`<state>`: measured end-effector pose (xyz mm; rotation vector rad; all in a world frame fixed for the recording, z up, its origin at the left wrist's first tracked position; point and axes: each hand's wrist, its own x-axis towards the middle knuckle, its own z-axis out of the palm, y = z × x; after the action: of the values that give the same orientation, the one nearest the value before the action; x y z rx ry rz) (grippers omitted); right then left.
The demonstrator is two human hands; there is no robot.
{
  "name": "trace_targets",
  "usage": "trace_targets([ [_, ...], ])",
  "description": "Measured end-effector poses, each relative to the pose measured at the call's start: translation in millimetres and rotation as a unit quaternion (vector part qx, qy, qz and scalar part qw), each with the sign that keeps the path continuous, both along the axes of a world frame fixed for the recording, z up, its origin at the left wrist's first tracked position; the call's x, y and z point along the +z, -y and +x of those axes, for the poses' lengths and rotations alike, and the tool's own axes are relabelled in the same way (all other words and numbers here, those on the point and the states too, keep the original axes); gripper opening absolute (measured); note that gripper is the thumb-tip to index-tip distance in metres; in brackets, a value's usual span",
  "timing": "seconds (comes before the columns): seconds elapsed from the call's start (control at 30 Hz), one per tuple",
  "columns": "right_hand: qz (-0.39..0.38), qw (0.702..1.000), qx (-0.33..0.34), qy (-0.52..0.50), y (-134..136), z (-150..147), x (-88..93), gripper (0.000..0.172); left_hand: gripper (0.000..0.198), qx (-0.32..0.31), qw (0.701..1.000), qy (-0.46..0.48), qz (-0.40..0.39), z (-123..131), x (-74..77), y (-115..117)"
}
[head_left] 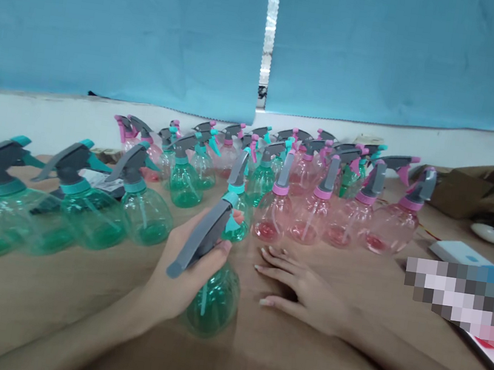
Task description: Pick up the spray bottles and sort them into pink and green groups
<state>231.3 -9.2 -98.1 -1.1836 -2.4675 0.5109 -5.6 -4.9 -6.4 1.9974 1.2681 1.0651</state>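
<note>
My left hand (192,263) is closed around the neck of a green spray bottle (214,303) with a grey and turquoise trigger head. That bottle is slightly tilted, and I cannot tell whether its base touches the table (294,369). Palm down, my right hand (301,287) lies on the tabletop with its fingers spread and nothing in it. Just beyond its fingertips a row of pink spray bottles begins with a pink bottle (270,216). A green spray bottle (146,214) stands to the left of my left hand, in a row of similar ones.
More spray bottles, such as a green one (185,182), crowd the table's back near the white wall (31,118). At the right are an open cardboard box (466,191), a white device (462,252) and a partly blurred-out flat object (477,309). Blue cloth (123,20) hangs behind.
</note>
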Motion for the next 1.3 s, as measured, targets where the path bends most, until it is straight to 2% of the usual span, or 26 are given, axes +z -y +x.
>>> trace_targets([
  [0.27, -0.001, 1.000, 0.004, -0.006, -1.6, 2.3, -3.4, 0.058, 0.030, -0.013, 1.000, 0.001, 0.012, 1.4, 4.5, 0.3],
  [0.47, 0.000, 1.000, 0.004, -0.009, -1.2, 2.2, -3.9, 0.058, 0.027, -0.010, 0.999, -0.008, 0.046, -0.3, 2.1, -1.2],
  [0.87, -0.009, 1.000, 0.000, 0.002, -0.9, 4.7, -2.6, 0.060, 0.022, -0.019, 1.000, -0.006, 0.024, -0.8, -0.9, -2.5],
  [1.07, -0.013, 1.000, 0.003, -0.013, -0.9, 5.2, -2.3, 0.059, 0.030, -0.023, 1.000, -0.007, 0.004, 0.0, 4.8, -0.1],
  [1.3, -0.007, 1.000, 0.002, -0.011, -1.5, 6.0, -5.7, 0.059, 0.011, -0.033, 0.999, -0.020, 0.025, 0.3, 13.0, 1.3],
])
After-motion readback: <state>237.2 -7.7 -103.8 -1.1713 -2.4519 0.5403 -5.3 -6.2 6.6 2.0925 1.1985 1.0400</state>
